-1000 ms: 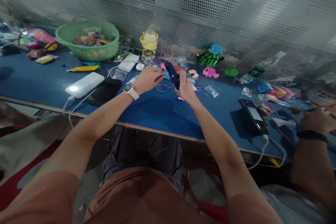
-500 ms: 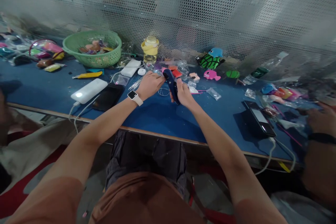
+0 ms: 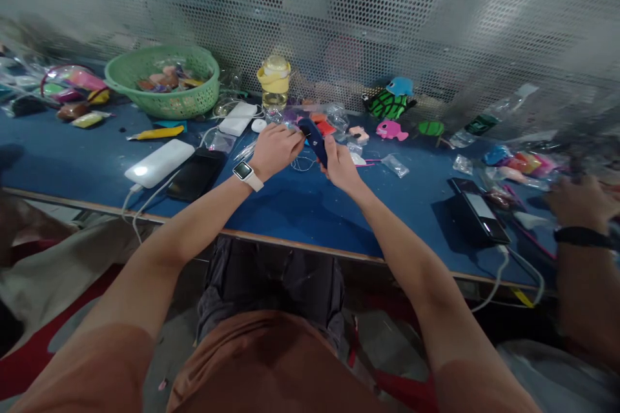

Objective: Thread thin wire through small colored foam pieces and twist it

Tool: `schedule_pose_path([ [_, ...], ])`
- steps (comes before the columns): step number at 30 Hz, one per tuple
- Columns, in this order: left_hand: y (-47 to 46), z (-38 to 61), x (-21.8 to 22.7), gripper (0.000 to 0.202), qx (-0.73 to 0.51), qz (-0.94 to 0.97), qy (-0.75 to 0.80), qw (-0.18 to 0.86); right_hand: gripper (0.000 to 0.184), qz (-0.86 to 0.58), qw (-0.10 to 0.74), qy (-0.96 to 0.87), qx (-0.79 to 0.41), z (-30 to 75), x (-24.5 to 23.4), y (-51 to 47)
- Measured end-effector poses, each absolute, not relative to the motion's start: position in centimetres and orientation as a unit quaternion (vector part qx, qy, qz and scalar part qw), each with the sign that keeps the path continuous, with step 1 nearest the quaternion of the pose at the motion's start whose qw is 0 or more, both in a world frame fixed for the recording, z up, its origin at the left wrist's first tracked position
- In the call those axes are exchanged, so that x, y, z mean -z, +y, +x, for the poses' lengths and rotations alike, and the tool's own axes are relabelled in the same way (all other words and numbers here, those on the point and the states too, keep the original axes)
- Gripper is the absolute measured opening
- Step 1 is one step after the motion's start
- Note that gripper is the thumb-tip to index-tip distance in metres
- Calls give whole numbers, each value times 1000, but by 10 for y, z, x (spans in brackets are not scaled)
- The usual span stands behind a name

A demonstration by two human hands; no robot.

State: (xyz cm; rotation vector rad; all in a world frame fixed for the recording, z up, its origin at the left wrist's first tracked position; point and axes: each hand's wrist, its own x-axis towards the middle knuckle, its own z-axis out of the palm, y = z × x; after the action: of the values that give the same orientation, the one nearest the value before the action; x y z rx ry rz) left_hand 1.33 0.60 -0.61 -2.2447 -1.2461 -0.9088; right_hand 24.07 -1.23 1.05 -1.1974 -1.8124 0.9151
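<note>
My right hand (image 3: 340,168) is closed around a dark blue oblong piece (image 3: 314,137), holding it upright above the blue table (image 3: 290,206). My left hand (image 3: 276,148), with a white watch (image 3: 243,172) on the wrist, pinches at the top of the same piece; what its fingertips hold is too small to make out. A loop of thin wire (image 3: 303,163) lies on the table just below both hands. Small clear bags and coloured pieces (image 3: 334,119) are scattered right behind them.
A green basket (image 3: 162,80) of parts stands back left, a yellow-lidded bottle (image 3: 274,82) behind my hands. A white power bank (image 3: 159,162) and black phone (image 3: 196,173) lie left, another phone (image 3: 479,210) right. Another person's hand (image 3: 578,203) works at far right. Toy fish (image 3: 391,131) lie near the mesh wall.
My hands stay together on the dark blue piece with small shifts; its tilt changed slightly. The view moved a little. The other person's hand at right came further into sight.
</note>
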Motion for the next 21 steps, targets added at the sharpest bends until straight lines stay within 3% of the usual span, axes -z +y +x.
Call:
schedule_pose_path([
  [6,3,16,4,42,311,-813,-453,191,93,-471,380,-739,-297,246,-6,-8],
  [21,2,20,1,45,280,-819,-475,159,94,-484,398,-719,-302,246,-4,-5],
])
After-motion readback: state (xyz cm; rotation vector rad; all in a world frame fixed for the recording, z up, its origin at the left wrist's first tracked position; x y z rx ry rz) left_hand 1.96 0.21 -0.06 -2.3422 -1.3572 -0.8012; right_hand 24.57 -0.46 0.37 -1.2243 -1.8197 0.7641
